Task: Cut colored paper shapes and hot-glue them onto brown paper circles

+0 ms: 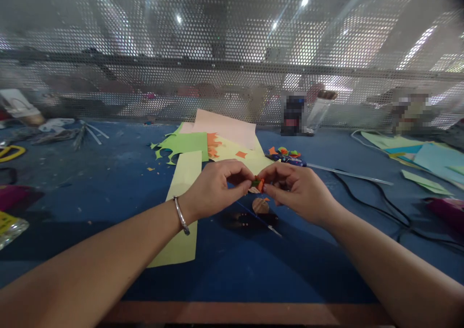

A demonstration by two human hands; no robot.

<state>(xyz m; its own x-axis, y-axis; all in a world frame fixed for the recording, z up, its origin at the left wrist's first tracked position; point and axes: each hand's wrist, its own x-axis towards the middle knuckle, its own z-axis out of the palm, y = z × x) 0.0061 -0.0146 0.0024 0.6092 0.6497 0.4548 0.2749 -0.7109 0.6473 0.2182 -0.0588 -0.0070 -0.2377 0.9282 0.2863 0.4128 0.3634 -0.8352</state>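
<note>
A small orange and green paper piece (259, 184) is pinched between my two hands above the blue table. My left hand (219, 185) closes thumb and finger on its green side and wears a silver bracelet at the wrist. My right hand (302, 188) pinches the orange side, fingers curled. Just below the hands are a round wooden disc (260, 206) and a dark flat object whose kind I cannot make out. A thin blue stick with a pale tip (273, 231) lies slantwise there. A pale yellow paper strip (186, 178) passes beneath my left wrist.
Cut green paper (188, 144) and a pink sheet (224, 127) lie behind the hands. Small orange and green cutouts (284, 151) sit near a clear glue stick (348, 173). A black cable (384, 202) and coloured sheets (431, 156) are at right. Perforated metal panel (217, 38) stands behind.
</note>
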